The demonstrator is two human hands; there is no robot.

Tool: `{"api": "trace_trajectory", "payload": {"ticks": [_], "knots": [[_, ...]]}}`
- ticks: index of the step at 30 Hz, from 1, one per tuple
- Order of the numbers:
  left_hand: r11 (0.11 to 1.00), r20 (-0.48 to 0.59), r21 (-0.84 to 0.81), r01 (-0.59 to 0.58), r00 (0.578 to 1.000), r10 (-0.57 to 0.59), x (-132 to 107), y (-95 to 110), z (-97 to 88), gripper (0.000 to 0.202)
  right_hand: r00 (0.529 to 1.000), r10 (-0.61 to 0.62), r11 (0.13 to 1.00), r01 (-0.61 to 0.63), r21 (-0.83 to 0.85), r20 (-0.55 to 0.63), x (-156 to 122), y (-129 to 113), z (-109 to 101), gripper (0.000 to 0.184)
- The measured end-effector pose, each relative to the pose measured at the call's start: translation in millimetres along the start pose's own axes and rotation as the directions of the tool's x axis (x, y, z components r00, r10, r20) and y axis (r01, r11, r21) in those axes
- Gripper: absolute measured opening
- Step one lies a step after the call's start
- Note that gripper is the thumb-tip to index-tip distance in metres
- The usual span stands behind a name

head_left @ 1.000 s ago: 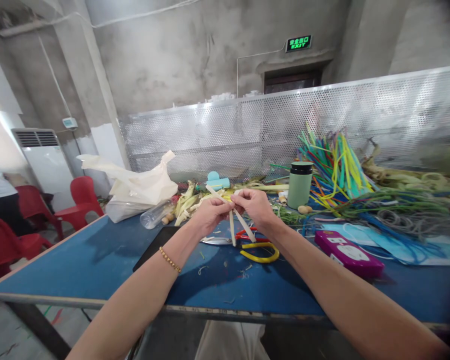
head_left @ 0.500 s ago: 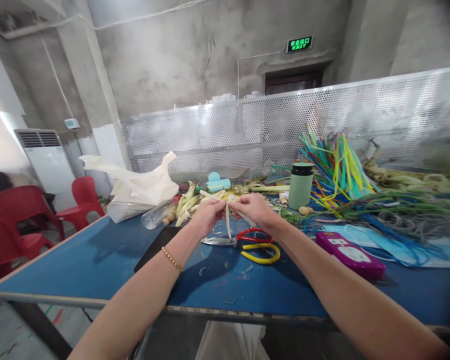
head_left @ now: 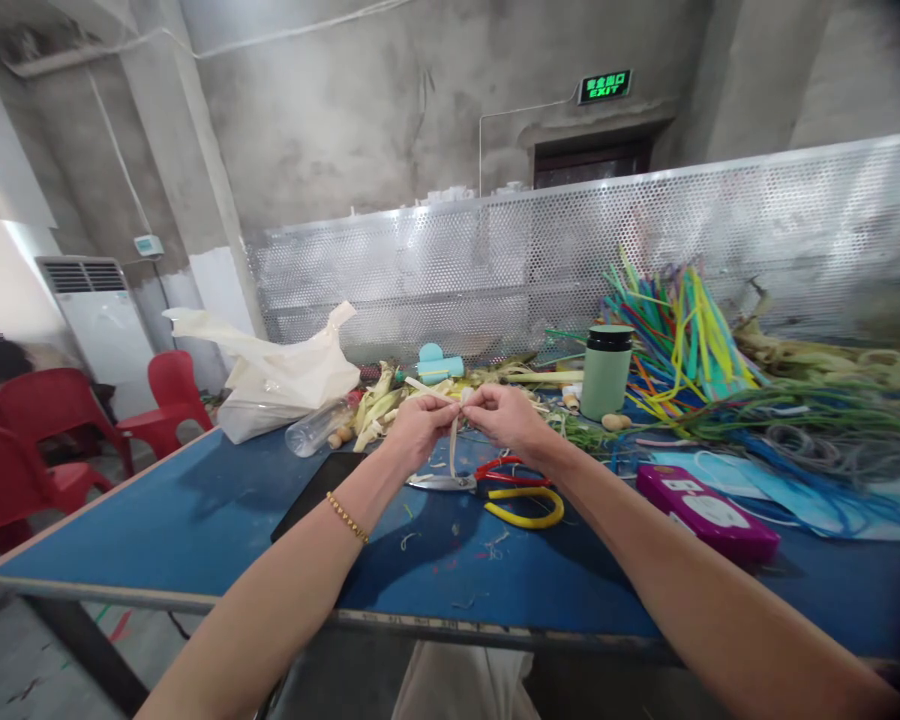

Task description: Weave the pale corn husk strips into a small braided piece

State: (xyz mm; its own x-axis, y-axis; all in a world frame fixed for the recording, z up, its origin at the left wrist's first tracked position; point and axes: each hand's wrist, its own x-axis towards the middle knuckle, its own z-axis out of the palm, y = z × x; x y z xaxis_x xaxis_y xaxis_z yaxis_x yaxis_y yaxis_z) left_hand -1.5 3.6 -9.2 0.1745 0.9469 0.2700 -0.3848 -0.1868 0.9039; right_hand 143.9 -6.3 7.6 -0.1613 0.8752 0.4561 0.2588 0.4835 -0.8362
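Note:
My left hand (head_left: 420, 430) and my right hand (head_left: 506, 415) meet over the table, fingertips nearly touching. Both are closed in a pinch on a pale, flat strip (head_left: 454, 445) that looks like corn husk; one end dangles below the fingers. Fingers hide part of the strip. Under the hands lie scissors (head_left: 521, 495) with one red and one yellow handle, their blades pointing left. Pale corn husks (head_left: 379, 405) are heaped just beyond my left hand. A flat black object (head_left: 319, 490) rests partly behind my left forearm.
Beyond the hands stand a green jar (head_left: 606, 375) with a black neck and a white plastic bag (head_left: 285, 375). Rightward are a purple box (head_left: 709, 510), colourful strips (head_left: 690, 340) and tangled cords (head_left: 802, 440). A clear bottle (head_left: 319, 428) lies by the bag. Red chairs (head_left: 56, 410) stand left.
Both hands stay together on the strip. My right fingertips have shifted slightly, and the dangling end hangs a little differently. The whole view has moved slightly.

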Motion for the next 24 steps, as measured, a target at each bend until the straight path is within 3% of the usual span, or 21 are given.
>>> {"api": "trace_trajectory", "payload": {"ticks": [4,15,21,24], "knots": [[1.0,0.008,-0.02,-0.013,1.0,0.013,-2.2,1.9,2.3,0.024,0.995,-0.08,0.994,0.076,-0.079,-0.054,2.5,0.7,0.8,0.01],[0.999,0.037,-0.032,-0.028,0.999,0.029,-4.6,6.7,3.9,0.021,0.997,-0.049,0.998,0.052,0.047,-0.063,-2.3,-7.2,3.3,0.009],[0.999,0.031,-0.027,-0.028,0.999,0.029,-3.0,6.6,1.9,0.022,0.996,-0.058,0.997,0.062,0.044,-0.073,-1.8,-2.6,6.4,0.012],[1.0,0.034,-0.021,-0.006,0.999,0.007,-1.1,8.6,-0.5,0.025,0.995,-0.101,0.994,0.099,-0.045,-0.028,2.0,0.9,-0.3,0.017]]}}
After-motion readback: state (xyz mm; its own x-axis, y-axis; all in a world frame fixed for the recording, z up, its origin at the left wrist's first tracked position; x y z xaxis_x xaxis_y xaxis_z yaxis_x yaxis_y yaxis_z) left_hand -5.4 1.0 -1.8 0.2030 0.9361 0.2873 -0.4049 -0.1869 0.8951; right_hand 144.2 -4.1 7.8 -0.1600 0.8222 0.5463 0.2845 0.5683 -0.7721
